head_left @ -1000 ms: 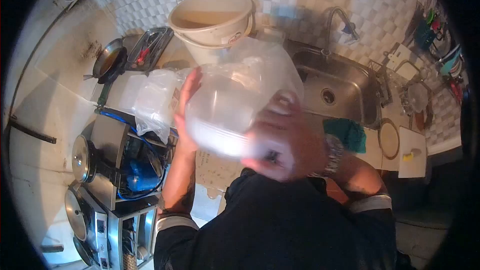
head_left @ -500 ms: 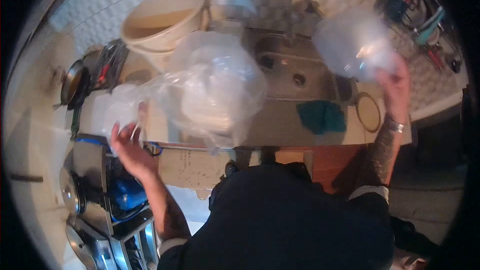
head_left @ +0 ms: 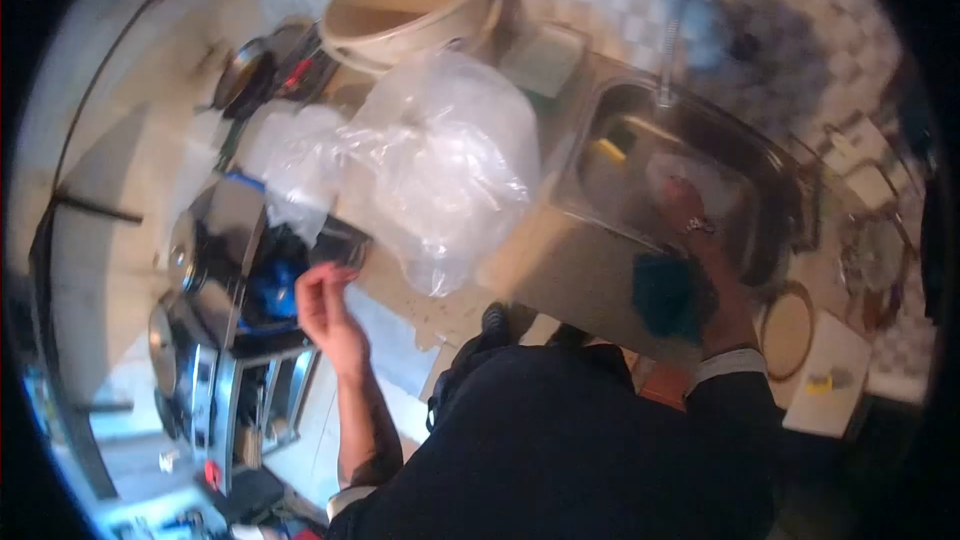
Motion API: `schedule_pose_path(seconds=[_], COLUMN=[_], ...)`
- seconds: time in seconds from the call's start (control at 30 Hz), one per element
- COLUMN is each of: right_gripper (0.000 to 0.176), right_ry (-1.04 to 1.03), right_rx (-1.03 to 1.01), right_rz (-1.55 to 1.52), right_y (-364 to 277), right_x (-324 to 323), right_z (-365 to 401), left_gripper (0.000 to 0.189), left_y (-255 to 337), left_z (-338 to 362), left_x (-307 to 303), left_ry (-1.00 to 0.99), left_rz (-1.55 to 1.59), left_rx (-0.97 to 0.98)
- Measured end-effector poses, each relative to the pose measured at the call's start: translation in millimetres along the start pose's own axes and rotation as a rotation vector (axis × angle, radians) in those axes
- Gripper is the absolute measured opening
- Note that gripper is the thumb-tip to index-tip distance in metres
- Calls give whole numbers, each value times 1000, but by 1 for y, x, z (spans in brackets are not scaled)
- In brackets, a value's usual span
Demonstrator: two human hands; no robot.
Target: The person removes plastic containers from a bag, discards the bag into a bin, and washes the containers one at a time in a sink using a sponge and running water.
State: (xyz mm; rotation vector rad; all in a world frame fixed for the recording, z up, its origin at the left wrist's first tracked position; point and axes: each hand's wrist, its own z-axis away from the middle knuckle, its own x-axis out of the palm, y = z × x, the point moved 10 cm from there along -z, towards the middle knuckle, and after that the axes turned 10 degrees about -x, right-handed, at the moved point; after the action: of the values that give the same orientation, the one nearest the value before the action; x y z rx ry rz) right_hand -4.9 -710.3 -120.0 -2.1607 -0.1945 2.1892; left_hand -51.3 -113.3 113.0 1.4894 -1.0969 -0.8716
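Observation:
My right hand (head_left: 683, 202) reaches down into the metal sink (head_left: 600, 202), closed on a translucent plastic container (head_left: 725, 190). The container is blurred, and its exact shape is hard to make out. My left hand (head_left: 332, 312) hangs in the air left of the counter's front edge, fingers loosely bent, with nothing seen in them. Above and to its right, a large clear plastic bag (head_left: 450, 160) with pale contents rests on the counter. A smaller bunched part of clear plastic (head_left: 300, 155) lies to its left.
Behind the bag stands a large cream bucket (head_left: 410, 5). A tap (head_left: 668, 70) rises behind the sink, and a yellow sponge (head_left: 612, 150) is inside it. A teal cloth (head_left: 665, 295) and a round tan lid (head_left: 787, 330) lie in front. A stove (head_left: 225, 260) stands left.
My right hand has lowered the translucent container from above the sink's right side into the basin. My left hand has drawn away from the bunched plastic. The view has turned and shifted.

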Motion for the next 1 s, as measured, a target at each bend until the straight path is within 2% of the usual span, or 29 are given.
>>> schedule_pose_path(seconds=[0.07, 0.17, 0.2, 0.23, 0.27, 0.3, 0.33, 0.4, 0.47, 0.5, 0.53, 0.63, 0.73, 0.77, 0.87, 0.97, 1.0], right_gripper=[49, 52, 52, 53, 53, 53, 54, 54, 58, 59, 60, 62, 59, 58, 58, 59, 59], right_ry=[-42, -24, 102, 226, 351, 316, 277, 371, 379, 392, 408, 479, 463, 476, 514, 648, 526], right_rx=[-12, 73, 89, 106, 126, 126, 127, -94, -237, -241, -244, -328, -75, -90, -131, -170, -124], right_rz=[-94, -199, -236, -274, -312, -578, -846, -1458, -1477, -1413, -1345, -985, -1255, -1236, -1227, -1267, -1365], right_y=[3, -3, -6, -13, -24, -47, -79, -159, -221, -240, -249, -261, -252, -251, -245, -251, -250], right_x=[31, 26, 11, -3, -17, -25, -42, -96, -153, -170, -180, -171, -151, -152, -151, -163, -150], right_z=[-6, -4, -7, -7, -6, -8, -10, -16, -33, -45, -57, -109, -104, -108, -107, -92, -99], left_gripper=[9, 14, 18, 20, 26, 33, 39, 52, 60, 64, 66, 65, 56, 53, 52, 57, 59], left_y=[26, 69, 75, 65, 66, 63, 42, -9, -45, -59, -62, -68, -48, -42, -48, -72, -76], left_z=[12, 15, 8, -6, -17, -26, -34, -48, -54, -51, -45, -36, -50, -55, -69, -77, -77], left_x=[37, 91, 99, 103, 110, 116, 113, 113, 111, 113, 110, 125, 113, 108, 104, 99, 99], left_ry=[-128, -320, -315, -319, -313, -306, -314, -346, -341, -339, -229, -380, -355, -343, -447, -420, -417], left_rz=[-200, -493, -487, -503, -498, -493, -411, -250, -147, -96, 78, 223, 7, -71, 26, 50, 39], left_rx=[70, 250, 314, 188, 245, 306, 191, -39, -225, -322, -380, -501, -227, -123, -301, -488, -474])
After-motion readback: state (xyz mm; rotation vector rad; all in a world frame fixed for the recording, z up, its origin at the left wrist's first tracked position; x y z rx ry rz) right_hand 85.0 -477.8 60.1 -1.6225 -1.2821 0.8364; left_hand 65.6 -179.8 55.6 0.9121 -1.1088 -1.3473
